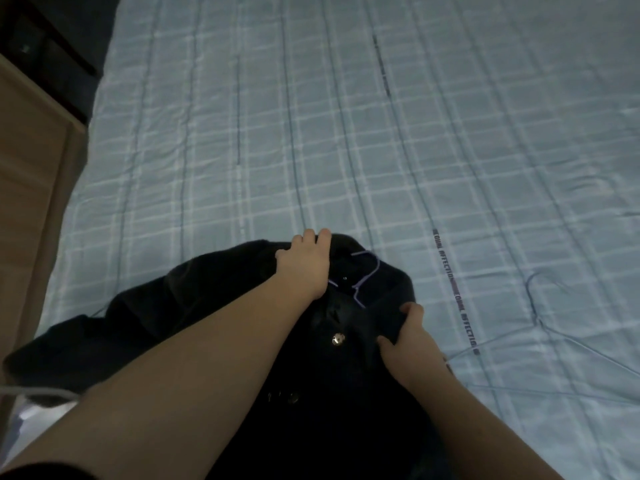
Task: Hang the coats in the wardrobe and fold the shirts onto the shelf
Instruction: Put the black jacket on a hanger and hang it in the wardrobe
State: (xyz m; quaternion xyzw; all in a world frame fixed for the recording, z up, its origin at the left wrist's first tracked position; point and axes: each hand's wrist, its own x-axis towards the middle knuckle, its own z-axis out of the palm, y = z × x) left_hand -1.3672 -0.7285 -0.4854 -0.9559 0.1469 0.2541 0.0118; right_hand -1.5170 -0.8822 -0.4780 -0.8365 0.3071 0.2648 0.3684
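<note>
A dark coat (pixel 166 306) with metal buttons lies on the near part of the bed, one sleeve spread out to the left. A thin purple hanger (pixel 363 280) shows inside its collar opening. My left hand (pixel 304 263) grips the coat's collar at the top, fingers curled over the fabric edge. My right hand (pixel 412 341) pinches the coat's right shoulder and lapel. Both forearms reach in from the bottom of the view. The lower part of the coat runs out of view below.
The bed (pixel 381 133) is covered by a light blue checked quilt that fills most of the view. A wooden floor strip (pixel 31 168) and dark furniture (pixel 38 39) lie to the left. A white cable (pixel 38 391) crosses the lower left.
</note>
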